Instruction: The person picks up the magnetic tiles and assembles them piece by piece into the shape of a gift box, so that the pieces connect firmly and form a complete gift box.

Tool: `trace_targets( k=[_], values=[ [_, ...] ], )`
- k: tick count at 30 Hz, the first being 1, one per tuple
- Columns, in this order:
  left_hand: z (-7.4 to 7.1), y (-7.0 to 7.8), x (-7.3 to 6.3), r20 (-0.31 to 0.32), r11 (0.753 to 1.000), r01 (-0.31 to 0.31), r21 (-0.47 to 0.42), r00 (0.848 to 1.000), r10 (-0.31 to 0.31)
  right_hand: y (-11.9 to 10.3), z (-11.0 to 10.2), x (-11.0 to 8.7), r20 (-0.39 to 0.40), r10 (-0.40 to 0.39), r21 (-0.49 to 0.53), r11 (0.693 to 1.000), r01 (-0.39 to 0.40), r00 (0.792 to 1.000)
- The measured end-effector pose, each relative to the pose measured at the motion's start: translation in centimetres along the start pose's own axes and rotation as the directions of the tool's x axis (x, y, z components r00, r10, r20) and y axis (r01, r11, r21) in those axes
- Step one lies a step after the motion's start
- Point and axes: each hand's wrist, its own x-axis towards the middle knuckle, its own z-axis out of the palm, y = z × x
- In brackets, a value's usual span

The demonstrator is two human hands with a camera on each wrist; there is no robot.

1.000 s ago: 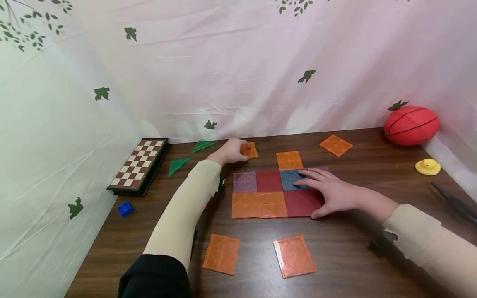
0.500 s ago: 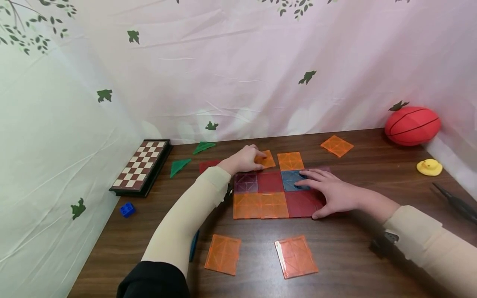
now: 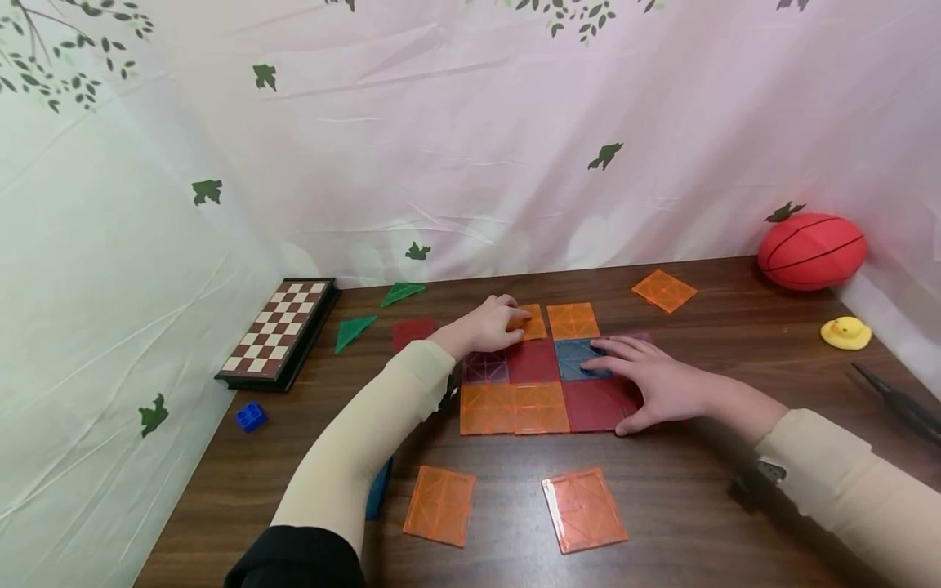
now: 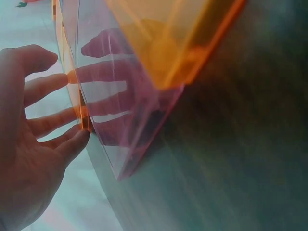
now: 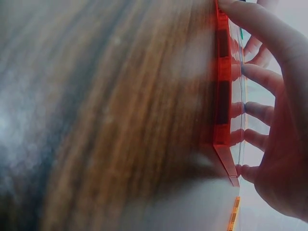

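Flat square tiles lie joined in a block on the table: a purple tile (image 3: 487, 367), a red tile (image 3: 532, 361), a blue tile (image 3: 575, 359), orange tiles (image 3: 488, 408) and a dark red tile (image 3: 591, 406). My left hand (image 3: 481, 328) touches an orange tile (image 3: 533, 321) with its fingertips at the block's far edge. A second orange tile (image 3: 573, 321) lies just right of it. With fingers spread, my right hand (image 3: 662, 384) rests on the blue and dark red tiles. In the right wrist view its thumb meets a red tile's edge (image 5: 222, 96).
Loose orange tiles lie in front (image 3: 439, 506) and at the back right (image 3: 664, 291). Green triangles (image 3: 355, 332), a chessboard (image 3: 278, 331) and a blue brick (image 3: 251, 416) are left. A red ball (image 3: 812, 251), yellow duck (image 3: 845, 332) and dark tool (image 3: 900, 404) are right.
My left hand has moved right and nearer with the orange tile, bringing it against the block's far edge, left of the other orange tile. My right hand has stayed in place.
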Motion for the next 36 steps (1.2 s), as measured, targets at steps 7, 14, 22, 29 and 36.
trace_targets(
  k=[7, 14, 22, 29, 36],
  values=[
    [0.1, 0.8, -0.3, 0.025, 0.999, -0.031, -0.03, 0.999, 0.032, 0.0, 0.0, 0.0, 0.0, -0.011, -0.007, 1.0, 0.011, 1.0],
    [-0.2, 3.2, -2.7, -0.131, 0.999, -0.01, 0.046, 0.991, 0.016, -0.1, -0.1, 0.1, -0.003, -0.018, -0.031, 0.999, 0.018, 1.0],
    [1.3, 10.8, -11.3, -0.157, 0.974, -0.175, 0.142, 0.968, 0.197, 0.4, -0.2, -0.4, -0.034, -0.032, -0.031, 0.999, 0.031, 0.999],
    [5.4, 14.3, -16.8, 0.001, 0.901, -0.41, 0.143, 0.91, 0.415, 0.6, -0.6, -1.0, 0.0, 0.012, 0.021, 1.0, -0.012, 1.0],
    [7.1, 15.9, -18.0, 0.066, 0.855, -0.45, 0.258, 0.891, 0.449, 0.4, -1.1, -0.9, 0.041, 0.015, 0.062, 0.998, -0.018, 0.999]
  ],
)
